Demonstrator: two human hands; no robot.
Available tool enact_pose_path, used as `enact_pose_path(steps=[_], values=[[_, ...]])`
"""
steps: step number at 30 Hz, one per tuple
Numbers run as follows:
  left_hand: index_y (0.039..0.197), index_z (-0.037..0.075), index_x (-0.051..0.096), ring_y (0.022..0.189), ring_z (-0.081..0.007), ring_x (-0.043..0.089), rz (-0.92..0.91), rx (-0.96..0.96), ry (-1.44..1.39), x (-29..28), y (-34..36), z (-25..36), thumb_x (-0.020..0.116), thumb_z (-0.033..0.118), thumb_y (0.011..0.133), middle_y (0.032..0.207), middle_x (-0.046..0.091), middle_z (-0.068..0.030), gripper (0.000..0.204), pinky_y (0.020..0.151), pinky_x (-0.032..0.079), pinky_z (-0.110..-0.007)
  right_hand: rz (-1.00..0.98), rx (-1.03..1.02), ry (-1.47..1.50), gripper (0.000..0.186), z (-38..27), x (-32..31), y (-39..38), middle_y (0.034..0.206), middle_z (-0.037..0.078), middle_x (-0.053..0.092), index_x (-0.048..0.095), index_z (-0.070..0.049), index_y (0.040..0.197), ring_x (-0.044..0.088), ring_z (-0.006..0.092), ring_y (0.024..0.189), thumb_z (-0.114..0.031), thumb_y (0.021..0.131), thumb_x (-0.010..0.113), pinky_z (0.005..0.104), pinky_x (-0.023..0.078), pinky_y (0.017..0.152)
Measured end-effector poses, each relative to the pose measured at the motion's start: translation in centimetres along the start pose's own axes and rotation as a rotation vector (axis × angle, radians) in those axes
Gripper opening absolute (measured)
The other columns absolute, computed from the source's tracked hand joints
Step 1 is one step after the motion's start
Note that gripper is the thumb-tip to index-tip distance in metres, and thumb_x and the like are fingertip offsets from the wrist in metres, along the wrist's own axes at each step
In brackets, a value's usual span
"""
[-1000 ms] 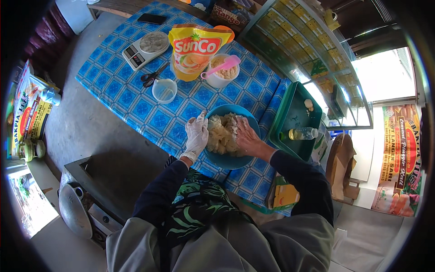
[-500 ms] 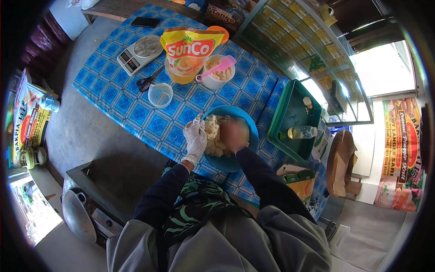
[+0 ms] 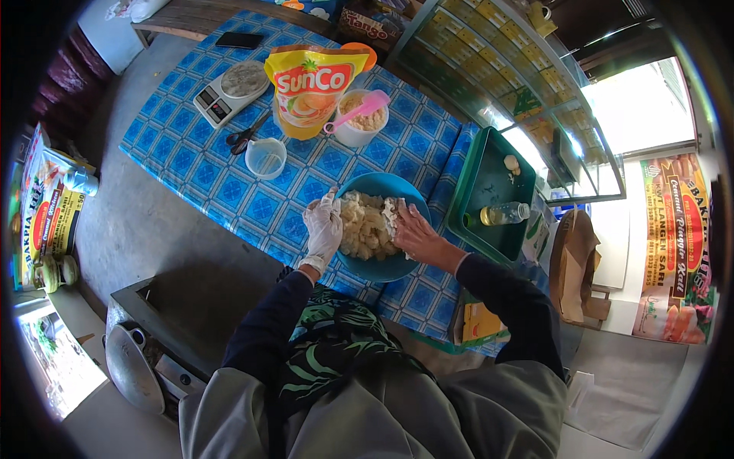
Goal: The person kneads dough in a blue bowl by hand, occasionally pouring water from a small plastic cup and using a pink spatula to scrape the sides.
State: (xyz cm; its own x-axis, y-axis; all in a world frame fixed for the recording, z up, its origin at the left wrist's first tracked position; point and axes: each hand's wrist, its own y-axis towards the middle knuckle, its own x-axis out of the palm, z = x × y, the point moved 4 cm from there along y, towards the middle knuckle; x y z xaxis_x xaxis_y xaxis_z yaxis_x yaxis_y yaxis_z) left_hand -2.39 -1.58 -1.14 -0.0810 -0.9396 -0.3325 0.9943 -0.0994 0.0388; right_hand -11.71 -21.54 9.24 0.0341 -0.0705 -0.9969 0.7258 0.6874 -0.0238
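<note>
My left hand [image 3: 323, 226], in a white glove, is closed on the left rim of a blue bowl [image 3: 381, 268] on the checked tablecloth. Pale, lumpy dough [image 3: 359, 223] fills much of the bowl. My bare right hand [image 3: 417, 237] is open on the dough at the bowl's right side, fingers stretched, pale bits around the fingertips. Beyond the bowl stand a clear measuring jug [image 3: 266, 159], a white tub [image 3: 365, 129] of pale crumbly stuff with a pink spoon [image 3: 375, 102] across it, and a large yellow pouch [image 3: 306, 111].
A scale [image 3: 222, 99], scissors [image 3: 241, 140] and phone [image 3: 238, 39] lie on the table [image 3: 183, 153]. To the right are a green tray [image 3: 489, 183] with a bottle [image 3: 505, 214], and a glass cabinet [image 3: 497, 69]. A metal stove [image 3: 176, 367] with a pan [image 3: 134, 367] is lower left.
My right hand has moved from the middle of the bowl out to its right side, with the elbow further out. My left hand stays at the rim. The view has shifted slightly.
</note>
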Motion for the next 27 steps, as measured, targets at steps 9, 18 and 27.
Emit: enact_pose_path(steps=[9, 18, 27], values=[[0.114, 0.000, 0.066, 0.083, -0.0125, 0.051, 0.119, -0.061, -0.319, 0.7, 0.3, 0.0, 0.053, 0.011, 0.100, 0.092, 0.058, -0.0058, 0.022, 0.074, 0.042, -0.026, -0.055, 0.314, 0.095, 0.039, 1.2, 8.8, 3.2, 0.114, 0.022, 0.057, 0.065, -0.002, 0.110, 0.044, 0.0405, 0.119, -0.011, 0.072, 0.067, 0.0520, 0.042, 0.093], [0.108, -0.006, 0.066, 0.079, -0.0045, 0.051, 0.236, -0.586, -1.298, 1.8, 0.3, -0.7, 0.056, 0.002, 0.098, 0.093, 0.058, -0.0019, 0.017, 0.075, 0.042, -0.013, -0.210, 1.240, 0.550, 0.021, 3.2, 12.7, 3.1, 0.091, 0.011, 0.057, 0.054, -0.004, 0.105, 0.059, 0.0286, 0.091, -0.007, 0.085, 0.060, 0.0425, 0.048, 0.078], [0.120, -0.003, 0.062, 0.081, -0.0136, 0.059, 0.068, 0.035, 0.050, 0.3, -0.3, -0.2, 0.058, 0.006, 0.096, 0.093, 0.061, -0.0111, 0.026, 0.073, 0.050, -0.026, 0.615, 0.692, 1.760, 0.037, -0.7, 4.0, -0.3, 0.110, 0.009, 0.061, 0.055, -0.002, 0.123, 0.062, 0.0183, 0.106, -0.004, 0.087, 0.064, 0.0375, 0.052, 0.084]])
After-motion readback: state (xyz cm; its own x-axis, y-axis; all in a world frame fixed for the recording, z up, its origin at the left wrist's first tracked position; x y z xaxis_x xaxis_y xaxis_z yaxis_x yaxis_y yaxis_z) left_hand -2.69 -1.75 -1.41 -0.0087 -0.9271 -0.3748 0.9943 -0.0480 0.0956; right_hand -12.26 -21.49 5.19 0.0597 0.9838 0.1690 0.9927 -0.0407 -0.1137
